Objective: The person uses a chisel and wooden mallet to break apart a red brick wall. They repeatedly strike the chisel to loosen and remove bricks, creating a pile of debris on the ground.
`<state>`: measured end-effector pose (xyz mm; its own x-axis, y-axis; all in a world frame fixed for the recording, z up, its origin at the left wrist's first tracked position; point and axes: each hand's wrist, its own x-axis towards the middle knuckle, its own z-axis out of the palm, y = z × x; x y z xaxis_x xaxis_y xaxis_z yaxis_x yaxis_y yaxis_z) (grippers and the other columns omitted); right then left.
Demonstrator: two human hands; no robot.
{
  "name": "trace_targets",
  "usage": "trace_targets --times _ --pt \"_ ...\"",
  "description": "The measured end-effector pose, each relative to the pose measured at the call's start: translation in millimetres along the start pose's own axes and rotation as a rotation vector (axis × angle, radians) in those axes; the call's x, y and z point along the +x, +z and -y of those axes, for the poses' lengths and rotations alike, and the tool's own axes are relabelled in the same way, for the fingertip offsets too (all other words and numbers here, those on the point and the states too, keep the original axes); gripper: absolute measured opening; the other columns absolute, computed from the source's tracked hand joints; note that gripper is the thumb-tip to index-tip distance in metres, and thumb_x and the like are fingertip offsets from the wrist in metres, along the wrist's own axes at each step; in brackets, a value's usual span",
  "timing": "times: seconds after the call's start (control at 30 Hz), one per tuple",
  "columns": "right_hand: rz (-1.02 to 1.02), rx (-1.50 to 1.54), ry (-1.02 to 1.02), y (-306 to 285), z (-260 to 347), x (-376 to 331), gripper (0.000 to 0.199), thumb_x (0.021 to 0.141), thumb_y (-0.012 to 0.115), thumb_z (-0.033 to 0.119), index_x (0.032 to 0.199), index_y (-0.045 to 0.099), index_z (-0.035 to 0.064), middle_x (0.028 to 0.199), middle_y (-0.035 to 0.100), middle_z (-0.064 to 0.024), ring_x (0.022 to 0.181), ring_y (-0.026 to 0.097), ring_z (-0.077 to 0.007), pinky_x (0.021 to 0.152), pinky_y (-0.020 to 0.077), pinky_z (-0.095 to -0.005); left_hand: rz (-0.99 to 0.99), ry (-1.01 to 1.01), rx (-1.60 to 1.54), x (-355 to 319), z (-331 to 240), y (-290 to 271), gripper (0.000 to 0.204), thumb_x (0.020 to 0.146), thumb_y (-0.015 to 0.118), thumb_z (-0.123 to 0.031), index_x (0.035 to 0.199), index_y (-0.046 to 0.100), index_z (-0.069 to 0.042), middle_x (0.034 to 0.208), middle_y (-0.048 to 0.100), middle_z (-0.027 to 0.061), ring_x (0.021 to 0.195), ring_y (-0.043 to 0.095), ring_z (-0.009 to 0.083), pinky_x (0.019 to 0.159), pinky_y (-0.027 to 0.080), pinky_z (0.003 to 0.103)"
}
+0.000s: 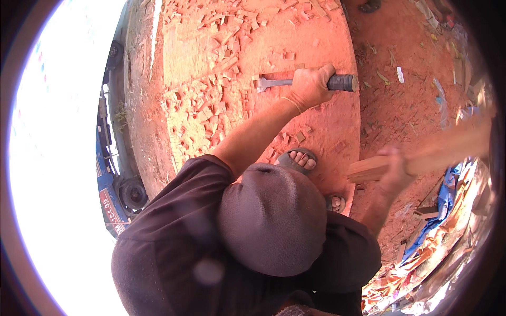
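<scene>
My left hand (311,88) is closed round a chisel (276,83) lying nearly level across a wide, reddish wooden board (311,47). The chisel's flared metal end points left, and its black handle (342,82) sticks out to the right of my fist. That metal end is beside a narrow dark slot (280,75) in the board; whether it touches the slot I cannot tell. Over at the right, my right hand (396,171) grips a thick length of wood (448,145), held raised and tilted. Its far end is blurred toward the picture's rim.
Many wood chips (211,108) litter the board's left side. My sandalled foot (301,159) is on it, and a second foot (337,202) is by its right edge. Blue sheeting (448,192) and scraps are at the lower right. A vehicle wheel (133,193) stands far left.
</scene>
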<state>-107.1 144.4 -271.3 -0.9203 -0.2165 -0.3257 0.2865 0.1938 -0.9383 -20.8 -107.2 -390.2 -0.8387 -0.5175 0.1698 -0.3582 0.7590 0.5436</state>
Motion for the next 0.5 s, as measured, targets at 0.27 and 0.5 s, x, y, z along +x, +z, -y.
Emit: trace_targets --times 0.27,0.5 --pt "0.171 -0.11 0.093 -42.0 -15.8 -11.7 0.023 0.083 0.067 0.011 0.097 0.056 -0.002 0.078 0.057 -0.0054 0.066 0.056 -0.0143 0.061 0.0487 -0.0313 0.143 -0.031 0.024 -12.9 2.9 -6.3 0.025 0.069 0.078 -0.024 0.087 0.063 -0.014 0.072 0.068 0.0087 0.071 0.07 0.0332 0.062 0.053 0.046" --pt "0.0 0.308 -0.099 -3.3 40.2 12.0 0.013 0.086 0.062 0.008 0.096 0.06 0.0 0.082 0.061 -0.0072 0.072 0.059 -0.018 0.065 0.0515 -0.0357 0.052 0.014 0.019 -12.8 6.6 -12.7 0.023 0.069 0.075 -0.021 0.083 0.059 -0.013 0.068 0.066 0.0097 0.066 0.069 0.0315 0.057 0.053 0.043"
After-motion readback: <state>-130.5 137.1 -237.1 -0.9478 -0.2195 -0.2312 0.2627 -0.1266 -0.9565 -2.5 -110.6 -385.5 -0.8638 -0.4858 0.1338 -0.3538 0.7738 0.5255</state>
